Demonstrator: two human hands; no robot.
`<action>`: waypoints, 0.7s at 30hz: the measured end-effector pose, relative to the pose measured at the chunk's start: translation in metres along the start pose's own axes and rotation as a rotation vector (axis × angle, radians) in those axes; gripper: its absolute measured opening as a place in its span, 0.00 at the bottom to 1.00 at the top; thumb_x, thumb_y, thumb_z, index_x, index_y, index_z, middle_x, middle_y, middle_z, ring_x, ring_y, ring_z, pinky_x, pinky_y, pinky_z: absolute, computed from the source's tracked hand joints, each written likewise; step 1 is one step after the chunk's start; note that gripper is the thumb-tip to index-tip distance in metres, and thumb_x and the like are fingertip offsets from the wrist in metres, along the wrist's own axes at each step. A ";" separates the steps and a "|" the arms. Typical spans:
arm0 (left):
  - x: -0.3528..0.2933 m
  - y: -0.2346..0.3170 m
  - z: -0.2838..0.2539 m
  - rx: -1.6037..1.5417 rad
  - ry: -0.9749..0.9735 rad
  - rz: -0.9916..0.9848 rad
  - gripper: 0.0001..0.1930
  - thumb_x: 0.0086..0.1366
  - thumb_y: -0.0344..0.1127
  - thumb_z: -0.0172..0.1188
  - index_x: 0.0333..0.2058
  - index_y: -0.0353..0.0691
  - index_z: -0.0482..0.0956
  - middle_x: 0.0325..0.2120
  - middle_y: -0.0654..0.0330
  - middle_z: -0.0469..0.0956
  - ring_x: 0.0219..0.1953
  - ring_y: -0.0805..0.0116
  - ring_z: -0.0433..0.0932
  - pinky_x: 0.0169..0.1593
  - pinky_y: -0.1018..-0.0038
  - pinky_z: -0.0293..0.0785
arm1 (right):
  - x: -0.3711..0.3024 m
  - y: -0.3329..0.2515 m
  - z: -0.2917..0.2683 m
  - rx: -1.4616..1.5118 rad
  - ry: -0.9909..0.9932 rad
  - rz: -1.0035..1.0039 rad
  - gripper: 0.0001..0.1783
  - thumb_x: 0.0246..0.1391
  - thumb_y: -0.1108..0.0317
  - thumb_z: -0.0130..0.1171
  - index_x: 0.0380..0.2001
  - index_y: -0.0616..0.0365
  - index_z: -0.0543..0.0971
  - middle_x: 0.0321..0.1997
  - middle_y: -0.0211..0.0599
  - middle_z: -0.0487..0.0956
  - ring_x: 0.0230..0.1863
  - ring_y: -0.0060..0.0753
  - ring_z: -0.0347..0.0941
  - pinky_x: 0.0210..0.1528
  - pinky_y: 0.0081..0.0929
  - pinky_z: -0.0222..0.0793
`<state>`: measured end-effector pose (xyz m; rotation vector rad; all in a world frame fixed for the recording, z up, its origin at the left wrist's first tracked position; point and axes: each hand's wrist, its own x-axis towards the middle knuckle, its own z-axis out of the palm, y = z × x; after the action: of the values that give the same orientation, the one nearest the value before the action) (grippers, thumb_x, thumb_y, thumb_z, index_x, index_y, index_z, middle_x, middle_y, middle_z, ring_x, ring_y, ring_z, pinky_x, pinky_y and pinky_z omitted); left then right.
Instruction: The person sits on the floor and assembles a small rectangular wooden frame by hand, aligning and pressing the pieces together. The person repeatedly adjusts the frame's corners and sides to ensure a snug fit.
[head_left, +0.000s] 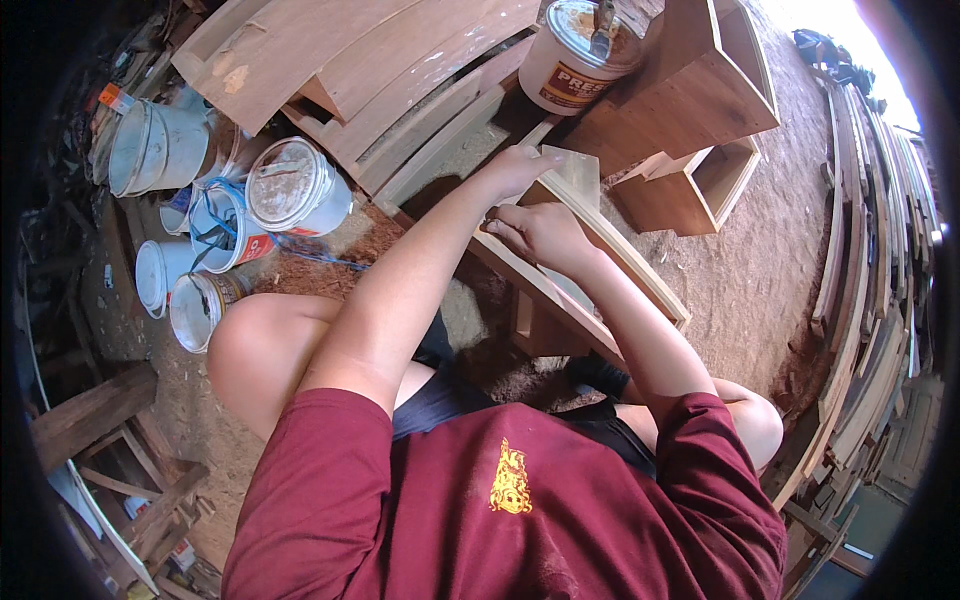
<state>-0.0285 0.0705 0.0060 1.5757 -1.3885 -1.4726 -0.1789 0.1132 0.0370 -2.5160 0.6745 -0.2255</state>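
Observation:
A narrow pale wooden frame [640, 268] with two long rails lies slanting in front of my knees. My left hand [515, 172] is closed over its far end, fingers bent around the wood. Just nearer, my right hand [548, 235] reaches over the rails with curled fingers pressed together. A small dark spot shows at those fingertips, but what they hold, if anything, cannot be made out. A flat pale board [574, 172] stands behind the far rail. Beneath the frame is a small wooden box piece [545, 328], partly hidden.
Open wooden boxes [690, 190] stand at the far right, beside a lidded white bucket [545, 75] with a brush on top. Large wooden panels [390, 70] lie beyond my left hand. Several buckets [300, 190] crowd the left; long planks [865, 280] are stacked along the right.

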 end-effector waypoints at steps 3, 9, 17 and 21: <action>0.003 -0.001 0.002 0.032 0.041 -0.015 0.40 0.66 0.62 0.57 0.54 0.22 0.74 0.53 0.36 0.75 0.57 0.51 0.74 0.60 0.63 0.67 | -0.001 0.004 0.004 0.012 0.062 -0.044 0.15 0.66 0.53 0.53 0.34 0.52 0.76 0.25 0.48 0.79 0.28 0.56 0.77 0.31 0.51 0.69; 0.003 -0.003 0.002 0.019 0.004 0.008 0.41 0.66 0.63 0.56 0.53 0.21 0.74 0.52 0.36 0.76 0.56 0.50 0.75 0.59 0.63 0.68 | -0.009 0.003 -0.002 0.014 0.022 -0.054 0.16 0.67 0.49 0.49 0.38 0.47 0.78 0.16 0.43 0.77 0.24 0.52 0.77 0.32 0.50 0.71; 0.007 -0.004 0.008 -0.046 0.047 -0.004 0.37 0.67 0.61 0.57 0.50 0.22 0.76 0.50 0.40 0.78 0.53 0.55 0.76 0.57 0.63 0.69 | -0.001 0.013 0.004 0.054 -0.002 -0.089 0.15 0.67 0.49 0.49 0.40 0.45 0.79 0.22 0.44 0.79 0.26 0.53 0.78 0.33 0.50 0.72; 0.011 -0.013 0.006 -0.033 0.037 0.007 0.36 0.66 0.61 0.57 0.49 0.23 0.77 0.48 0.42 0.79 0.51 0.57 0.76 0.56 0.62 0.69 | -0.008 0.011 -0.001 0.111 -0.013 -0.133 0.16 0.66 0.49 0.51 0.40 0.46 0.79 0.23 0.47 0.79 0.27 0.54 0.78 0.33 0.51 0.72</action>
<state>-0.0319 0.0658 -0.0108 1.5682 -1.3405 -1.4483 -0.1911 0.1087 0.0318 -2.4555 0.4765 -0.2856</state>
